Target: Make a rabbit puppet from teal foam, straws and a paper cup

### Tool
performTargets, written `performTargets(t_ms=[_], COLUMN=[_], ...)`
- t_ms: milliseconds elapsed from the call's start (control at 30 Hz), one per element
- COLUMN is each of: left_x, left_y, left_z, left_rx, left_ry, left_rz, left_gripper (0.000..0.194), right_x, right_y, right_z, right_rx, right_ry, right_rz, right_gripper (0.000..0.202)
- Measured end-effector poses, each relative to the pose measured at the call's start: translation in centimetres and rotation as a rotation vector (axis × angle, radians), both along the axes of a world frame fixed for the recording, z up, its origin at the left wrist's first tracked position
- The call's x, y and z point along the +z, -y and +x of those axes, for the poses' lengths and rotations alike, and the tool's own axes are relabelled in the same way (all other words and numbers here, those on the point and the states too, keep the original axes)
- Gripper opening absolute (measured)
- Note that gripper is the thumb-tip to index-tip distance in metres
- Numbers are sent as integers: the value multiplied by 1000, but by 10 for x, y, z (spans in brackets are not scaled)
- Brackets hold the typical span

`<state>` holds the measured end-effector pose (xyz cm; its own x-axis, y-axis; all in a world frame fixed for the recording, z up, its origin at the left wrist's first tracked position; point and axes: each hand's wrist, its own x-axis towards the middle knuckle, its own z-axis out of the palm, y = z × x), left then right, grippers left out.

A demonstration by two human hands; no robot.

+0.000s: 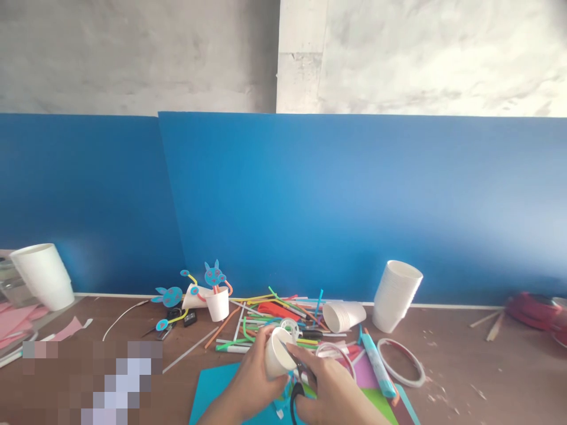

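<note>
Working from the largest item down, note first the brown wooden tabletop, backed by upright blue boards and strewn with craft litter.

On the left edge stands a large white paper cup, upside down; you cannot see into it. At the right stands a tall nested stack of white paper cups, mouth up and leaning slightly; its contents cannot be seen. Just left of it, a shorter stack of white paper cups lies on its side, mouth toward the left, with nothing visible inside. A small upright white cup holds a straw carrying a blue paper animal head.

The item in hand is a small white paper cup, held above a sheet of turquoise paper at the near edge. Your left hand wraps its wall, grip closed on the cup, mouth tilted toward you. Your right hand holds black-handled scissors, grip closed on them, with the blades at the cup's rim.

Expect this cup to be very light, thin-walled and easily crushed. Judge the rolled rim and the base as the stiff zones; hold near the base with light pressure, since the wall will probably buckle or slip under a hard squeeze.

Smaller items: a white tape ring, a light blue glue stick, and coloured drinking straws.
</note>
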<state>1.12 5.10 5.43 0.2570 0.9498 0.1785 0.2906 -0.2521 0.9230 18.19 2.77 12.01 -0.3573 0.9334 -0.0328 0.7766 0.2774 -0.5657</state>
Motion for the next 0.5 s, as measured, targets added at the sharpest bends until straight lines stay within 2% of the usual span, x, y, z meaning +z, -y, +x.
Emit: performTargets(t_ms=[333, 500], left_x=[2, -5], left_y=[2, 1], left_z=[-1, -1], left_rx=[15, 6], left_ry=[-41, -88], left_rz=[65, 35], left_gripper=[64, 62], right_x=[0, -6], right_y=[-3, -3], right_z=[-8, -4], right_rx=[-10, -3], right_ry=[-234, -22], right_rz=[-143, 1], right_gripper=[61, 57])
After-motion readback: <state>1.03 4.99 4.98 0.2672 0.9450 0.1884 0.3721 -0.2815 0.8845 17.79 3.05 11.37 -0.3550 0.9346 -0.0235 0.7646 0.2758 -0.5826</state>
